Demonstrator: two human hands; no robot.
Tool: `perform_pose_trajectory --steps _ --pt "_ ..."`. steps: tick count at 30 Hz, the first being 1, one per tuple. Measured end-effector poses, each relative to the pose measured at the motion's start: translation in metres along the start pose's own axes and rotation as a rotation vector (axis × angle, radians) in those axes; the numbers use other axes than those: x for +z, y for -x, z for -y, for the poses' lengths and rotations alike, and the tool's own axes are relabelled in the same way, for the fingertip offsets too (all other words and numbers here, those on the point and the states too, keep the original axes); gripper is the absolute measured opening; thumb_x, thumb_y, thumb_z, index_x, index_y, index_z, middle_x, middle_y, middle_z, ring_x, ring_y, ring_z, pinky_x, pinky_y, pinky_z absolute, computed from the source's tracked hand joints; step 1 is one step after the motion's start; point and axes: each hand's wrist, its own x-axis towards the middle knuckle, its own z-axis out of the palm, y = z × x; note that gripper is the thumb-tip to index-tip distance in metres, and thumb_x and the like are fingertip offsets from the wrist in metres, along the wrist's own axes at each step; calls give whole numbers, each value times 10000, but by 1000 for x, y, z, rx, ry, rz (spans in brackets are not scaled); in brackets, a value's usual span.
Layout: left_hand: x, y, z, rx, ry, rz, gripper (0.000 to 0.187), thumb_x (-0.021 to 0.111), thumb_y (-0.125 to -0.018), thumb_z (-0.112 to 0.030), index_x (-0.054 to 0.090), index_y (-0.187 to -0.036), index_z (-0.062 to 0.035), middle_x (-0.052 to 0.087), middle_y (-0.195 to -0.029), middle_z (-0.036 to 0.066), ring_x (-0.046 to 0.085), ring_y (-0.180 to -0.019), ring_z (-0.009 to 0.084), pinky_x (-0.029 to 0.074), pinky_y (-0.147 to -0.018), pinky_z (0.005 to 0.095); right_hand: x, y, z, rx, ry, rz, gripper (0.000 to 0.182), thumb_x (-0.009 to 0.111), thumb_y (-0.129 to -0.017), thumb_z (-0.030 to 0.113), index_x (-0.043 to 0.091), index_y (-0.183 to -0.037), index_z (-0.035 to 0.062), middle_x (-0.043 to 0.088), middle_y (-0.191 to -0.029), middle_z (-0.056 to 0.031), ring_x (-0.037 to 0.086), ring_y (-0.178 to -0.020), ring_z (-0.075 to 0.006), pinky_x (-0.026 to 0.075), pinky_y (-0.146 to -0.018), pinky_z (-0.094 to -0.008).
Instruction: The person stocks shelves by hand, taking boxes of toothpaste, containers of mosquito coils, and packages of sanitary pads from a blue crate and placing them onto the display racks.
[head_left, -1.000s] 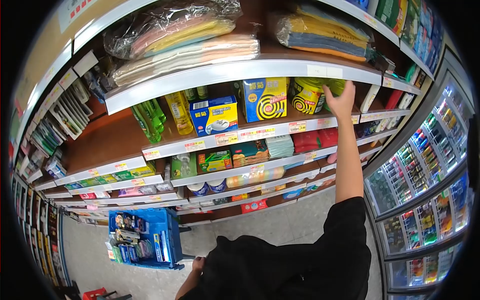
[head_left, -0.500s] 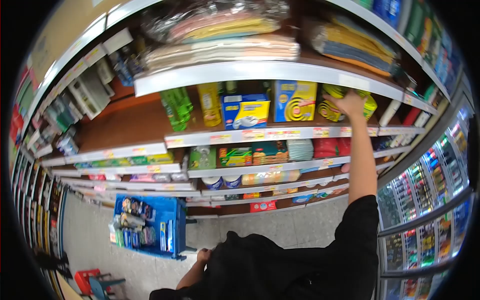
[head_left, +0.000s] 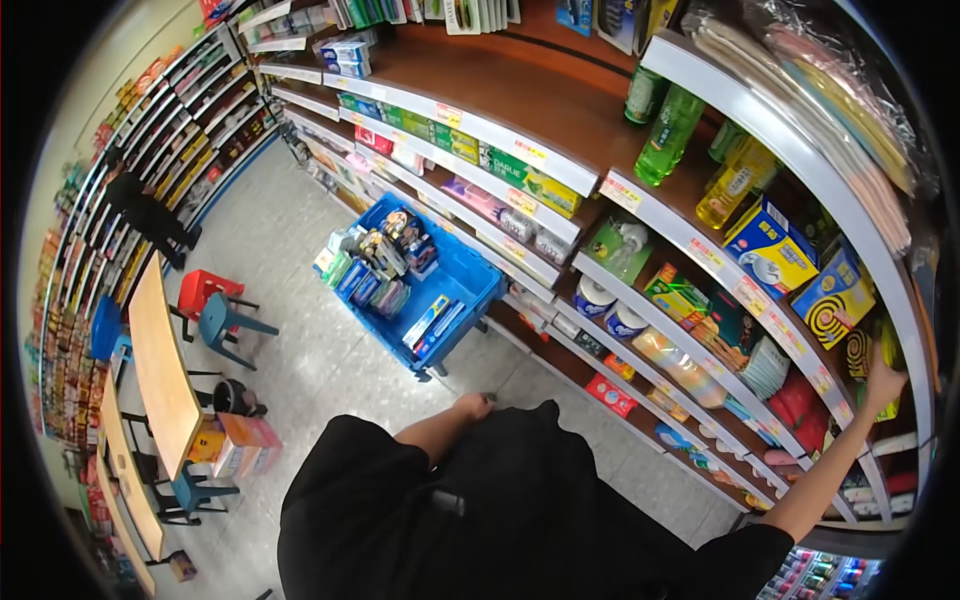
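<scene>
My right hand reaches into the shelf at the far right, with its fingers bent against a yellow-green package. The shelf's upper edge and the hand itself hide part of that package. Just left of it stands a blue-and-yellow box with a coil picture, and beyond that a blue-and-yellow box. My left hand hangs low in front of my body, its fingers curled; a small dark spot shows at the fingertips, too small to name.
A blue crate full of packaged goods stands on the floor beside the shelves. Bottles of green liquid and yellow liquid share the shelf. Wooden tables, a red stool and a person in black are at left.
My view has swung left, so the shelves now slant and the crate sits nearer the middle. My right hand stays at the yellow-green packages; my left hand remains curled near my body.
</scene>
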Motion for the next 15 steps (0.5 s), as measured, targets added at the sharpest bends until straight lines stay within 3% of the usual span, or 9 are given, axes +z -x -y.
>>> perform_pose_trajectory --steps 4,7,8,9,12,13,15 --pt "-14 8 -13 -10 4 17 471 524 -902 -389 708 -1137 -24 682 -1181 244 628 -1147 406 489 -997 463 -23 10 9 2 -146 -188 906 904 -686 502 586 -1336 -42 665 -1301 -152 648 -1150 -284 481 -1013 -404" --pt "-16 -1 -10 15 -52 61 476 528 -904 -397 710 -1125 -16 684 -1179 245 627 -1153 401 488 -999 459 -36 15 1 189 -395 -8 754 900 -746 399 607 -1284 -41 663 -1285 -121 651 -1086 -208 505 -968 -341" --pt "-16 -8 -6 18 -75 71 478 530 -904 -399 711 -1123 -15 686 -1173 244 629 -1150 401 489 -998 459 -34 19 -6 182 -661 3 615 887 -791 277 606 -1240 -36 649 -1272 -110 647 -1047 -172 525 -913 -299" --pt "-14 -15 -4 24 -97 80 479 531 -903 -401 712 -1122 -15 689 -1167 244 631 -1147 402 489 -998 460 -28 25 -20 100 -675 -94 601 890 -791 239 587 -1241 -19 637 -1241 -106 649 -1018 -177 559 -810 -293" --pt "-10 -26 -5 40 -149 116 486 538 -897 -411 716 -1124 -19 693 -1161 243 636 -1140 403 490 -995 462 -57 52 -7 163 -667 34 554 863 -821 202 575 -1248 -1 627 -1173 -92 633 -987 -158 564 -659 -271" --pt "-12 -27 -5 43 -166 128 489 541 -895 -414 718 -1126 -21 694 -1160 242 637 -1138 404 491 -994 462 -68 63 -4 223 -709 69 522 839 -842 167 568 -1256 -1 622 -1195 -94 623 -1008 -158 555 -661 -268" --pt "-13 -29 -1 51 -207 143 487 541 -895 -418 717 -1129 -29 697 -1152 239 641 -1131 402 492 -986 464 -76 80 -25 76 -740 34 499 811 -863 135 559 -1271 -1 610 -1219 -95 607 -1048 -160 546 -707 -264"
